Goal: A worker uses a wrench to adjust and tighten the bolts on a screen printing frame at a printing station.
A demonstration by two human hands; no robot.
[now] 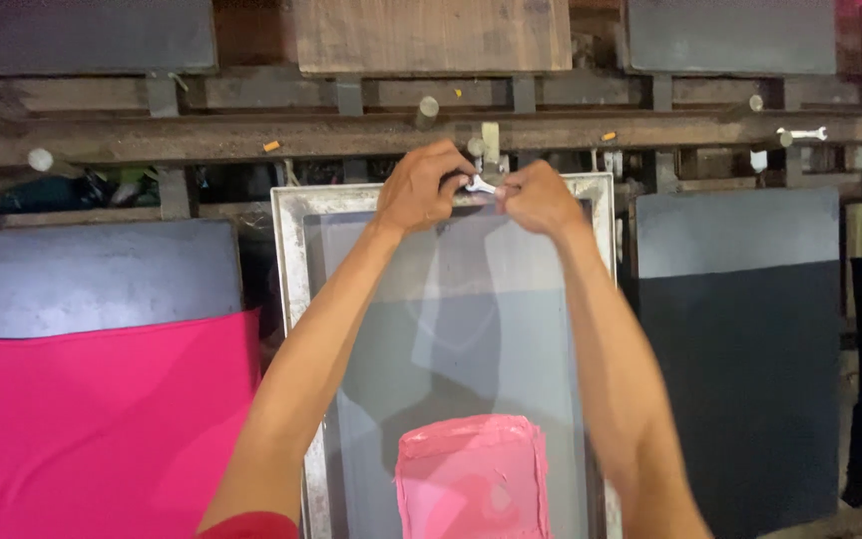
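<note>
2 hands (481, 190) at screen frame's (291, 250) top edge

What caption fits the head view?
Both hands, left and right, work a small wrench at the top of a framed screen holding pink ink.

A single head-worn camera looks down and forward, close over the printing screen frame (291, 260), toward the wooden rail (202, 135).

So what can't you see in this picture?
- Wrench: mostly hidden by the left hand and right hand.
- The bolt it turns: covered by fingers.
- Screen frame: bottom cut off by the picture edge.
- Pink ink: lower part cut off too.
</note>
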